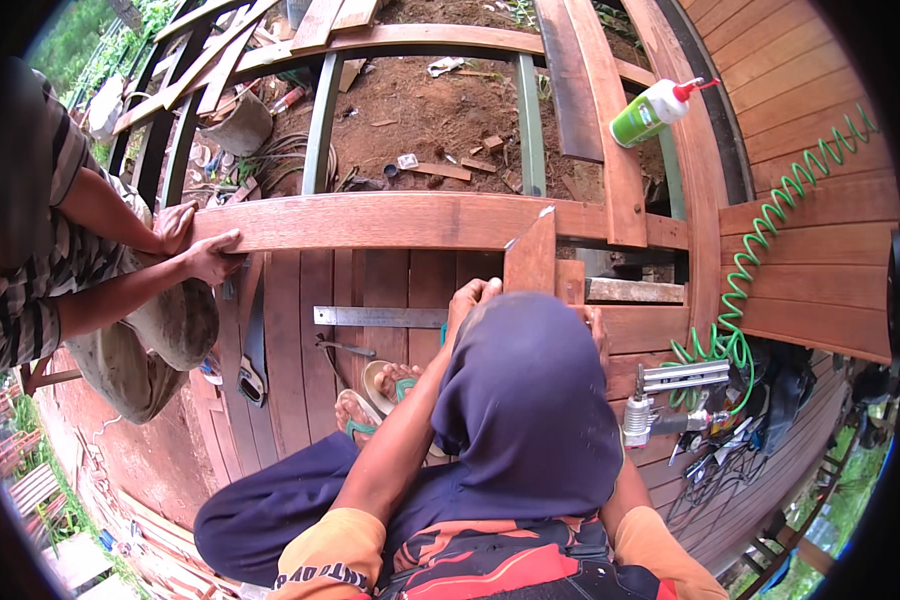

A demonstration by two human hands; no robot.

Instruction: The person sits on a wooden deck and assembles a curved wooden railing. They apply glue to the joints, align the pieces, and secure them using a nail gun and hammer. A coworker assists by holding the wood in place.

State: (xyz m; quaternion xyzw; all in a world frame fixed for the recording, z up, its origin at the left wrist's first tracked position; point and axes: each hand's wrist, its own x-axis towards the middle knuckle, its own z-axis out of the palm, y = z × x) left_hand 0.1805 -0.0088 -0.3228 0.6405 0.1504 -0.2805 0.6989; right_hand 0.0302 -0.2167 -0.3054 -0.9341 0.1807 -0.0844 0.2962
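Observation:
A short reddish-brown board (531, 256) stands against the near edge of a long plank (390, 222), its upper end cut at a slant. My left hand (473, 302) grips the short board's lower left side with bent fingers. On the other side my right hand (597, 332) shows only in part, close to a smaller wood piece (570, 282). A dark blue cloth hood (530, 390) hides most of that hand and the short board's near end. At the left, another person's two hands (213, 258) hold the long plank's left end.
A green-and-white glue bottle (642, 115) stands on planks, beyond which soil shows through an open frame. A steel ruler (380, 317) and a handsaw (253, 368) lie on the left decking. Rightward are a nail gun (660, 400) and a green coiled hose (745, 262).

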